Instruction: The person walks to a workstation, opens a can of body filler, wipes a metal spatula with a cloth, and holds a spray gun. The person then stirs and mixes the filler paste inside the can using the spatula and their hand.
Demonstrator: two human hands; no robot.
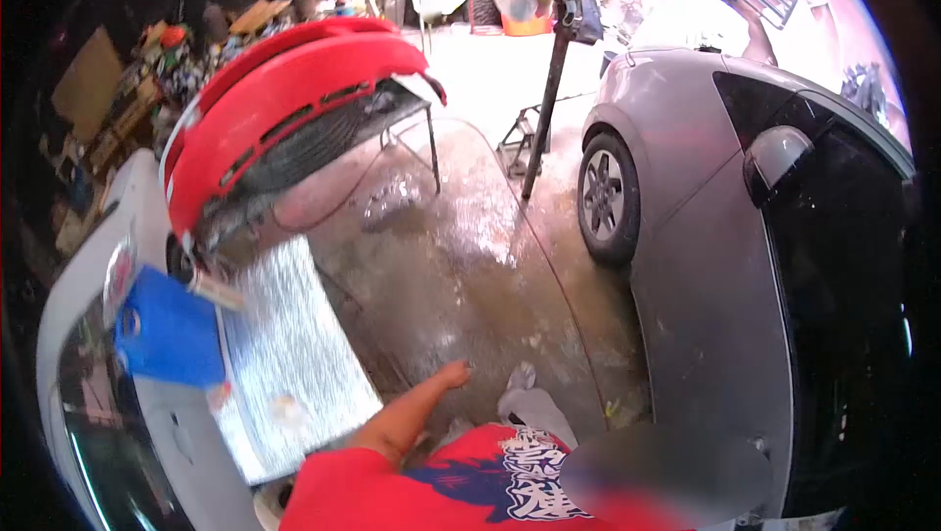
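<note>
My left hand (456, 374) hangs over the wet concrete floor (441, 306), its fingers curled in, with nothing visible in it. My bare forearm comes out of the red sleeve of a printed shirt (441, 482). Just to the right of the hand are a light trouser leg and a shoe (523, 375). Left of the arm lies a silvery, shiny sheet (294, 345), with a blue container (172, 327) at its far left side. A blurred patch covers the lower right of the shirt, and my right hand does not show.
A grey car (701, 266) stands close on the right, a pale vehicle (181, 423) on the left. Ahead, a red bumper (284, 90) rests on a stand beside a metal post (547, 110). A thin hose (559, 281) crosses the floor. Piled clutter fills the back left.
</note>
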